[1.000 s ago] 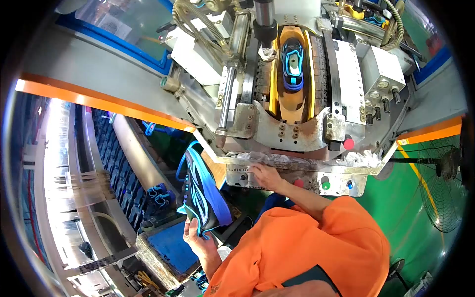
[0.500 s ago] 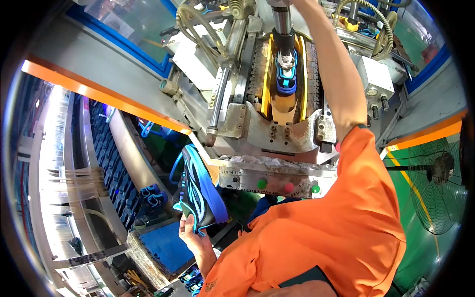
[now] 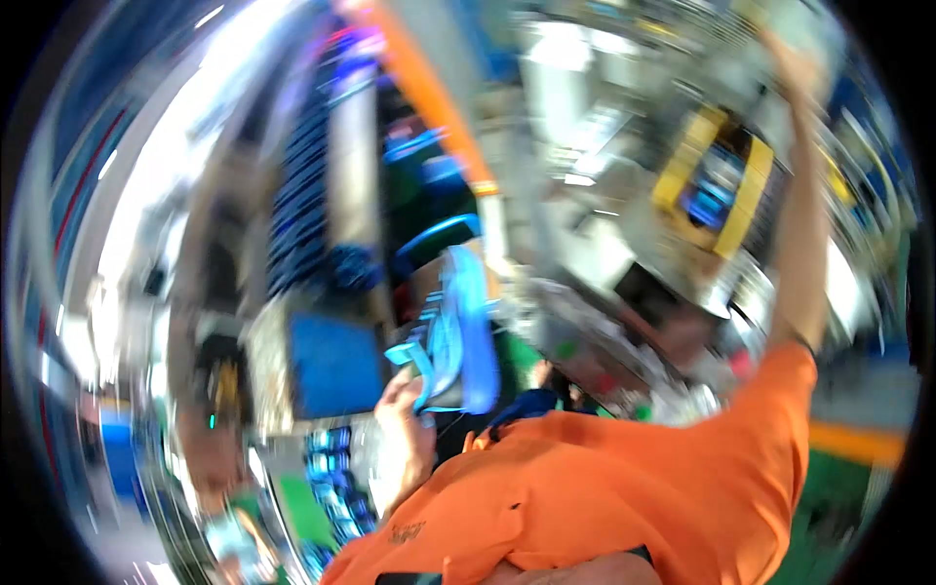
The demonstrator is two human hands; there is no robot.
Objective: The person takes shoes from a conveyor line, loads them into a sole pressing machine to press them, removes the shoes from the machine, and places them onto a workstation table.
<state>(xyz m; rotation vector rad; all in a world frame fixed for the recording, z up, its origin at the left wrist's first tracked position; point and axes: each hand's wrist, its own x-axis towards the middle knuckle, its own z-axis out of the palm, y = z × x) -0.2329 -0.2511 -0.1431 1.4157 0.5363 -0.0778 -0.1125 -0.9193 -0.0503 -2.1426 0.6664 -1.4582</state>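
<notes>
Right now my left hand (image 3: 402, 409) has its fingers closed on the lower end of the blue shoe (image 3: 458, 336), holding it upright out in front of the orange shirt (image 3: 585, 478). Across the view, my right arm (image 3: 804, 234) stretches up beside the machine, and its right hand (image 3: 795, 68) is so blurred that I can't tell how the fingers stand. Another shoe (image 3: 713, 193) sits between two yellow side pieces (image 3: 746, 200), while a blue panel (image 3: 336, 366) lies left of my held shoe.
</notes>
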